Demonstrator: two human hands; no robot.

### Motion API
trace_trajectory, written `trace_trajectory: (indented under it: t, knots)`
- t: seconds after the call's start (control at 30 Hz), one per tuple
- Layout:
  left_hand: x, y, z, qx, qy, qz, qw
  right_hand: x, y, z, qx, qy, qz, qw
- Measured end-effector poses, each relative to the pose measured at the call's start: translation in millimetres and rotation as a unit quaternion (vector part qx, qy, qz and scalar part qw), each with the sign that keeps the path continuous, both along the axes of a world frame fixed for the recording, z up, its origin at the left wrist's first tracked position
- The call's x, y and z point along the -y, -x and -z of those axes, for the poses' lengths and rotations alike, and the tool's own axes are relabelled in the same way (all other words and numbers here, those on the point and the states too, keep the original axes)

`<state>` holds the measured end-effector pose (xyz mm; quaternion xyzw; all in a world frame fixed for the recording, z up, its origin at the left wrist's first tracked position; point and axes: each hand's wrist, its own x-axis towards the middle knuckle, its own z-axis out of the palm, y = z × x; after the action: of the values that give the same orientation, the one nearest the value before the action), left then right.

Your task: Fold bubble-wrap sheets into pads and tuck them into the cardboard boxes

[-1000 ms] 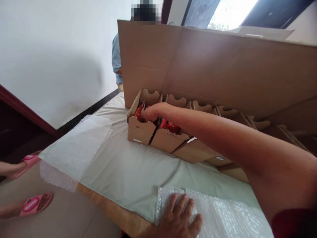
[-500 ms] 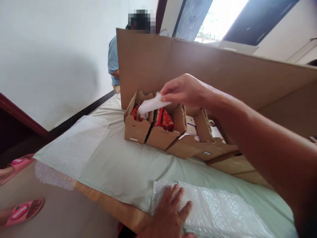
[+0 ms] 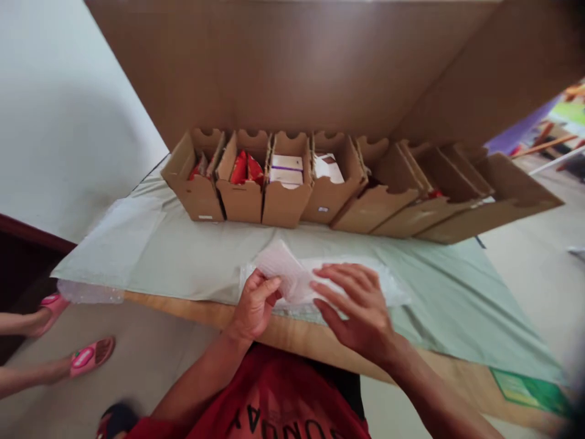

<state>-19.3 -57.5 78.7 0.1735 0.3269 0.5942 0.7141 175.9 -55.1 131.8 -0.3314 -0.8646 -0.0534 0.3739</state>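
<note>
At the table's near edge my left hand (image 3: 254, 303) pinches the corner of a white packet (image 3: 282, 272) that lies on a sheet of bubble wrap (image 3: 392, 291). My right hand (image 3: 355, 305) rests on the packet and the wrap with fingers stretched out and spread. Behind them stands a row of small cardboard boxes (image 3: 242, 201); the two left ones hold red packets (image 3: 243, 168), the two beside them white boxes (image 3: 286, 171).
A pale green cloth (image 3: 192, 256) covers the table. A big cardboard flap (image 3: 292, 67) rises behind the boxes. Another bubble wrap sheet (image 3: 91, 291) lies at the left corner. Another person's feet in pink slippers (image 3: 89, 355) stand on the floor at left.
My right hand carried the white packet from the leftmost box down onto the bubble wrap. My left hand lifted from the wrap and took the packet's corner. The view tipped downward.
</note>
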Motion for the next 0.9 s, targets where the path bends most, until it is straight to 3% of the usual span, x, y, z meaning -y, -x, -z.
trace_trajectory:
  t: [0.1,0.2,0.37,0.43,0.5,0.57,0.67,0.77,0.9]
  knots:
    - [6,-12,-0.9,-0.03,-0.021,0.052,0.998,14,-19,1.1,-0.102,0.12,0.083,0.984]
    - [9,-18,-4.9,-0.032,-0.028,0.105,0.994,19,-22,3.9,-0.133,0.205,0.079,0.966]
    - [10,-15,-11.3,0.025,-0.01,0.121,0.992,20,-10,14.1,-0.146,0.091,0.131,0.976]
    - [11,-15,-9.4,-0.011,0.001,0.104,0.994,20,-8,18.9,-0.165,0.103,0.136,0.971]
    - [11,-16,-5.7,-0.063,0.033,0.068,0.995,20,-9,26.9,-0.224,0.177,0.151,0.946]
    - [10,-17,-2.2,-0.086,0.068,0.036,0.993,18,-10,38.8,-0.295,0.277,0.172,0.898]
    - [9,-17,1.2,-0.094,0.074,0.043,0.992,17,-12,58.4,-0.335,0.387,0.161,0.844]
    - [10,-14,3.1,-0.13,0.038,0.076,0.988,20,-15,66.9,-0.304,0.396,0.132,0.856]
    - [14,-12,5.6,-0.176,-0.02,0.101,0.979,31,-21,55.4,-0.271,0.406,0.081,0.869]
